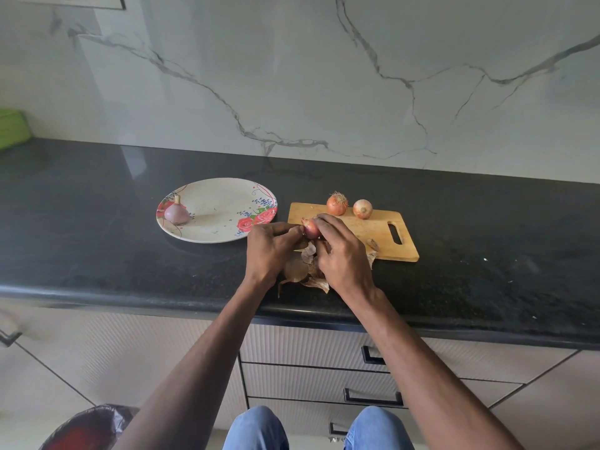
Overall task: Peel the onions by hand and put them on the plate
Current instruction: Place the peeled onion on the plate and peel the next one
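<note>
A reddish onion [310, 229] is held between both hands above the left end of the wooden cutting board [376, 233]. My left hand [271, 250] pinches it from the left, and my right hand [341, 251] curls over it from the right. Loose brown skins [303, 271] lie under my hands on the black counter. One peeled purple onion [177, 212] sits on the left side of the floral plate [224, 193]. Two unpeeled orange onions [337, 204] [362, 209] stand at the board's far edge.
The black counter [97, 222] runs along a marble wall. A green box [11, 128] sits at the far left. Drawers [308, 381] are below the counter edge, and a red and black bag [87, 427] lies on the floor at lower left.
</note>
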Action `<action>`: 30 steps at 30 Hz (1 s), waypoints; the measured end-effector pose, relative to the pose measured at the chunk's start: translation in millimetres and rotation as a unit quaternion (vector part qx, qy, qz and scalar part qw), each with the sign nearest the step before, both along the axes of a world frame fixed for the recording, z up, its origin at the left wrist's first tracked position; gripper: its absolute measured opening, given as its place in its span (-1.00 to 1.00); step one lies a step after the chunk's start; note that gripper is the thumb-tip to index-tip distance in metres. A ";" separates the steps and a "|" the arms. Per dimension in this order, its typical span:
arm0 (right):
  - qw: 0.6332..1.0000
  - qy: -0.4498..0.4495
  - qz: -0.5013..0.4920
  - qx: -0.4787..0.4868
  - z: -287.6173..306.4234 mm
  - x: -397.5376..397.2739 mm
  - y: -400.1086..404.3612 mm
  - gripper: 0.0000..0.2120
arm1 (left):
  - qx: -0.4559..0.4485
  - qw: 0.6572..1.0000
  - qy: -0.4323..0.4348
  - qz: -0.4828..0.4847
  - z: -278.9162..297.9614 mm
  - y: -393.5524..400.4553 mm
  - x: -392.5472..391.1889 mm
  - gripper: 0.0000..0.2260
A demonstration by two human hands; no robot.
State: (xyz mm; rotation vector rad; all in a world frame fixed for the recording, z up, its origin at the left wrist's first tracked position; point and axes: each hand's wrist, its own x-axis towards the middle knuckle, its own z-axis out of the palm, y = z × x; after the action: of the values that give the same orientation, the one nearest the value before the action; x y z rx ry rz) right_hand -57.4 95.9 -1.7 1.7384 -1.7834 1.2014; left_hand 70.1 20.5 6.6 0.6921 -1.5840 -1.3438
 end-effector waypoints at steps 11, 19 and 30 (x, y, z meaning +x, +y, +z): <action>1.000 -0.003 -0.002 -0.003 -0.6 -0.5 -0.5 -0.62 | 0.008 1.000 -0.001 -0.006 1.9 2.9 0.7 -0.84; 1.000 -0.003 0.028 0.011 -0.1 0.5 -1.1 -0.61 | -0.069 0.994 -0.067 0.055 -1.3 4.2 -2.6 -0.89; 0.998 -0.044 0.041 0.011 -2.9 -1.7 -2.5 -0.70 | -0.074 0.990 -0.089 0.077 4.0 9.2 -2.1 -0.88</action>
State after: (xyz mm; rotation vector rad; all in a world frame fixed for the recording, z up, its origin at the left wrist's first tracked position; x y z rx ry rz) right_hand -59.0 93.3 -4.6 1.8142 -1.7960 1.3149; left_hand 68.0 29.7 10.6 0.8417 -1.7143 -1.0640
